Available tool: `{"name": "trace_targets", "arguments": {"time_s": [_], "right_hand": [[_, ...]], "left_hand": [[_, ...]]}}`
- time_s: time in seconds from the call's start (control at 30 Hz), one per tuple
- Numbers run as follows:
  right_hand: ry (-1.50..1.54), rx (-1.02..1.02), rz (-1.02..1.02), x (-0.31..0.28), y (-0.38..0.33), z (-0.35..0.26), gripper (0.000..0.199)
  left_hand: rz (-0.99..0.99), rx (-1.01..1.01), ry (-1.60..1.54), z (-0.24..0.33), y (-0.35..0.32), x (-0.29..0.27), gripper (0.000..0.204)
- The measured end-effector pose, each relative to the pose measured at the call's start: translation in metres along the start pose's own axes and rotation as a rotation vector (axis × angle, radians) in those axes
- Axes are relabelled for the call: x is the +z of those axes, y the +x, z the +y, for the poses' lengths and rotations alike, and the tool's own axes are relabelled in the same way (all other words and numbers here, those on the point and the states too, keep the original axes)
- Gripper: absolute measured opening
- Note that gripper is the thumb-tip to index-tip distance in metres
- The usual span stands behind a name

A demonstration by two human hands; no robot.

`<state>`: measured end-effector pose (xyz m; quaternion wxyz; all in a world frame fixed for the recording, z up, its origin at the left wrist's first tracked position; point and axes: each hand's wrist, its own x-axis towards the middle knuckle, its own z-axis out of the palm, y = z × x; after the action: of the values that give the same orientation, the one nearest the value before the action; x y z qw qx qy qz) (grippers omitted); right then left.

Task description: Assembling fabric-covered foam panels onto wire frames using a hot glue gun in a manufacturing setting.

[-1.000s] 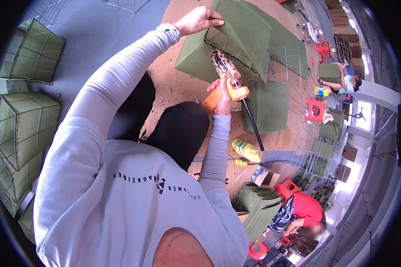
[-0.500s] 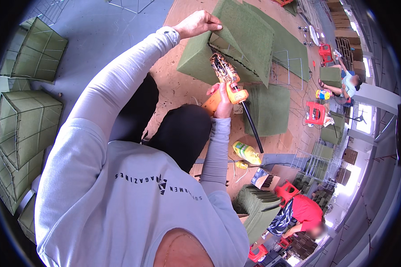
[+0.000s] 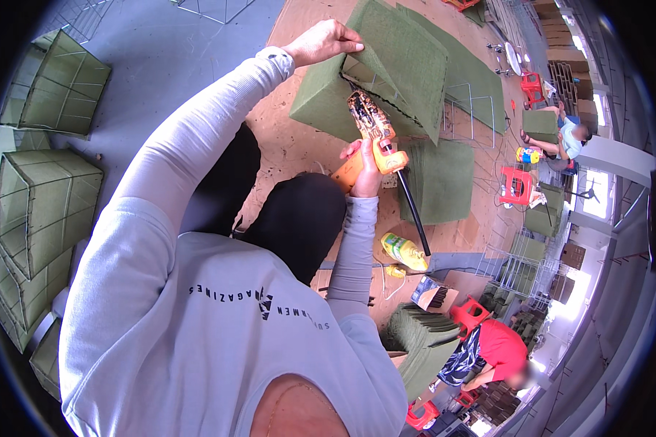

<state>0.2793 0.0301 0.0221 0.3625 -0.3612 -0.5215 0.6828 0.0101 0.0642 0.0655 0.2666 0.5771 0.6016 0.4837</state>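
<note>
On the green box [image 3: 318,96], the flap [image 3: 407,64], judged light, soft and bendable, is best held by its edge, where it is pinched by the left hand [image 3: 322,44], while the glue gun [image 3: 372,122], likely rigid and heavier, is gripped beside the box by the right hand [image 3: 369,172].

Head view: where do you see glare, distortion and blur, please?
Head view: glare whitens the window at right; head view: edges bend toward the picture's rim; head view: a red-shirted co-worker's face is blurred, the orange glue gun fairly clear.
</note>
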Motion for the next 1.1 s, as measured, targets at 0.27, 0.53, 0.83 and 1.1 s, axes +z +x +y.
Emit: {"name": "trace_targets", "arguments": {"time_s": [0.27, 0.53, 0.83, 1.1], "right_hand": [[0.275, 0.008, -0.005, -0.026, -0.013, 0.018, 0.037], [0.435, -0.076, 0.012, -0.108, -0.068, 0.057, 0.059], [0.55, -0.076, 0.227, -0.132, -0.072, 0.07, 0.059], [0.829, -0.307, -0.028, -0.096, -0.012, 0.033, 0.033]], "left_hand": [[-0.081, 0.015, 0.092, -0.005, -0.004, -0.005, 0.024], [-0.142, 0.214, 0.162, -0.006, -0.023, -0.008, 0.017], [-0.134, 0.344, 0.351, -0.015, -0.039, -0.005, 0.017], [0.118, 0.206, 0.163, 0.012, -0.027, -0.001, 0.014]]}}
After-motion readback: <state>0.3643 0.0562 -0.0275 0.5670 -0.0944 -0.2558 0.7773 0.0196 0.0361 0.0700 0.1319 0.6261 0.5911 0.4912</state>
